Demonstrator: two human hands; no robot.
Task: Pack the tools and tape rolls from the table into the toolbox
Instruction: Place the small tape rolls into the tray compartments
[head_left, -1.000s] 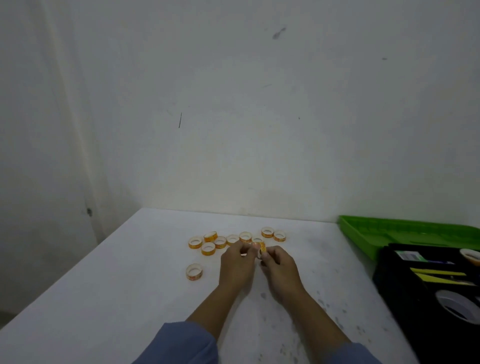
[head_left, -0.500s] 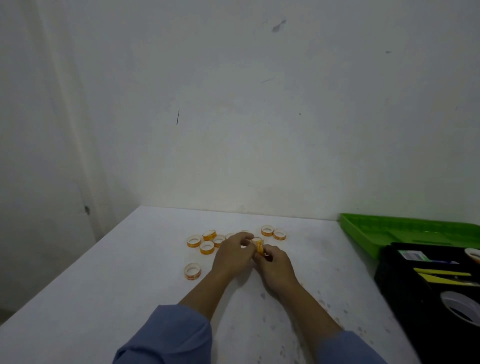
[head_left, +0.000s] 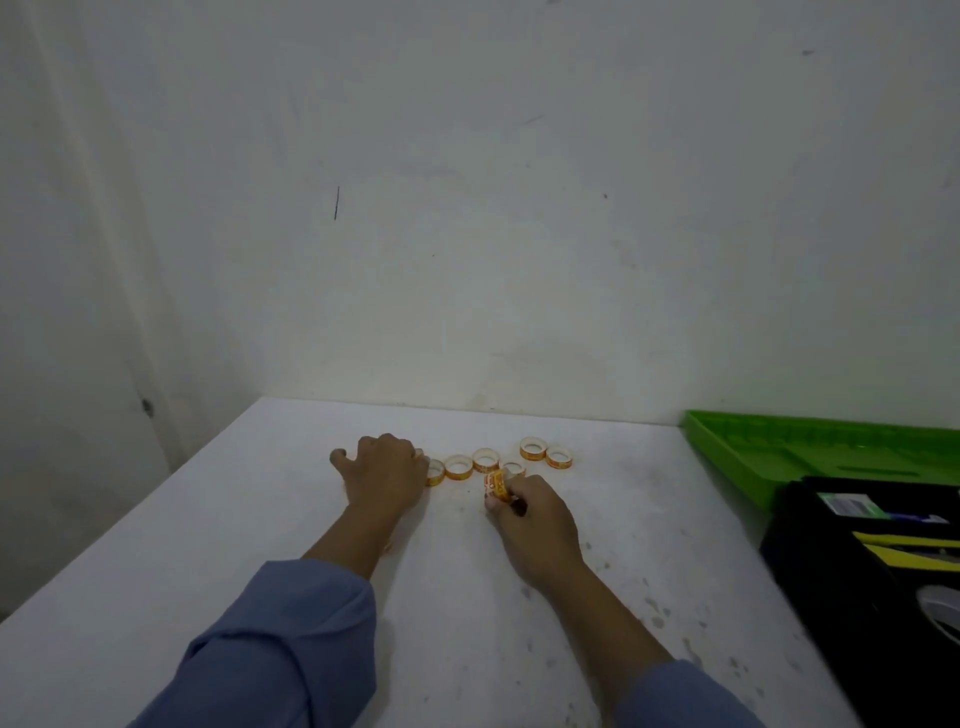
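Apart now, the left hand (head_left: 384, 473) has slid over the left end of the loose rolls (head_left: 458, 466), fingers curled, grip unclear, while the right hand (head_left: 535, 514) pinches a likely light, stiff tape roll (head_left: 495, 484) by its rim, on edge at mid-frame over the bench (head_left: 260, 519).

Left sleeve (head_left: 280, 649): blue-grey cloth, loose and wide, creased in soft folds, with a rounded, thick cuff edge that ends partway along the forearm.
Right sleeve (head_left: 685, 696): the same blue-grey cloth; only its cuff end shows, at the near edge of the view, lightly wrinkled.
Forearms: bare from the cuffs to the wrists.
Left hand (head_left: 387, 475): bare.
Right hand (head_left: 535, 514): bare; fingernails too blurred to tell apart.
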